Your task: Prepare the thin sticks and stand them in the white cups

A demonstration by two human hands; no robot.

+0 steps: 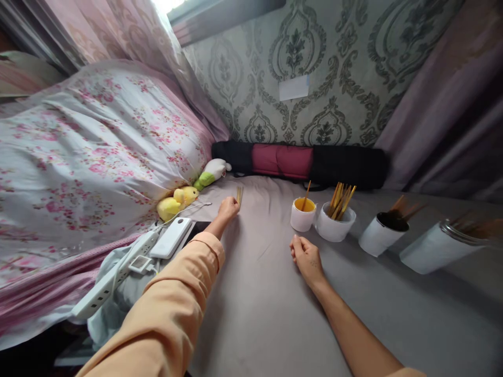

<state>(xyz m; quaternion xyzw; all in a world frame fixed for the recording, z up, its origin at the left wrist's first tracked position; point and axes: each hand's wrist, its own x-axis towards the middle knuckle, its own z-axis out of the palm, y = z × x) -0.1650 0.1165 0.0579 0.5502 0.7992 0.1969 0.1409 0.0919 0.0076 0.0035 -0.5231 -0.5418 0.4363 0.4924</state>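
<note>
My left hand (227, 209) reaches forward over the grey sheet (267, 293), its fingers closed on a small bundle of thin wooden sticks (239, 195) that lies on the sheet. My right hand (305, 256) rests on the sheet as a loose fist with nothing visible in it. Just beyond it stand a white cup with yellow paint and one stick (303, 213) and a white cup holding several yellow-tipped sticks (336, 219).
Two more white cups with sticks (383, 232) (442, 247) stand to the right. A black and red bolster (302, 162) lies along the wall. At left are a floral quilt (86, 157), yellow plush toys (178, 201), a power strip (118, 275) and a white power bank (171, 238).
</note>
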